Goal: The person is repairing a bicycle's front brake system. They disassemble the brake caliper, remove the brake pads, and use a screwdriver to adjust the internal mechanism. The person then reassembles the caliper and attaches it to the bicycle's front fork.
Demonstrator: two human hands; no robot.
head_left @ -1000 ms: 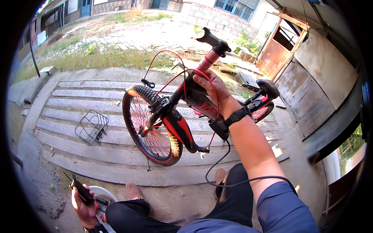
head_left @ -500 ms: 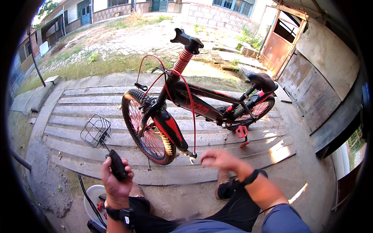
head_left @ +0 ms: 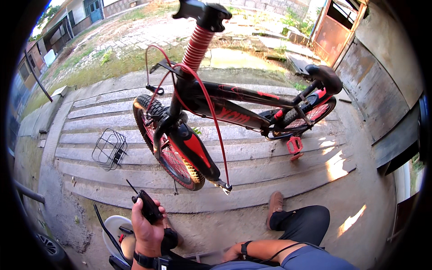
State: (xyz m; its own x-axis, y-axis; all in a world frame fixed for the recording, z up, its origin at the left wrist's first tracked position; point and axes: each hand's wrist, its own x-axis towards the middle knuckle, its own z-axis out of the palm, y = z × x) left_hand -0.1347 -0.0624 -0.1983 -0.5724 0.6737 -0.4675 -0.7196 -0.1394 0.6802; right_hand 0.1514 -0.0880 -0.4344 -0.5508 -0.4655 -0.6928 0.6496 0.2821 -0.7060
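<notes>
Raised before my left knee, my left hand (head_left: pixel 148 231) is closed around a chunky black hand tool (head_left: pixel 149 208), with a thin dark rod sticking out of its top. My right hand (head_left: pixel 231 253) is low at my lap, close to my body; its fingers are smeared and partly hidden, so what they hold cannot be made out. Beyond my hands stands a black and red bicycle (head_left: pixel 234 116), front wheel toward me on the left. Its stem bears no handlebar. A loose red cable (head_left: pixel 215 121) hangs down by the front fender (head_left: pixel 191 148).
A black wire basket (head_left: pixel 109 150) lies on the slatted concrete to the left. Beside my left forearm is a white bucket (head_left: pixel 108 231) holding red and dark items. A dark spoked wheel (head_left: pixel 47 245) shows at lower left. Wooden panels (head_left: pixel 369 81) line the right side.
My right hand has drawn back from near the front wheel down to my lap. The left hand still grips the tool. The whole view has shifted, and the bicycle appears closer.
</notes>
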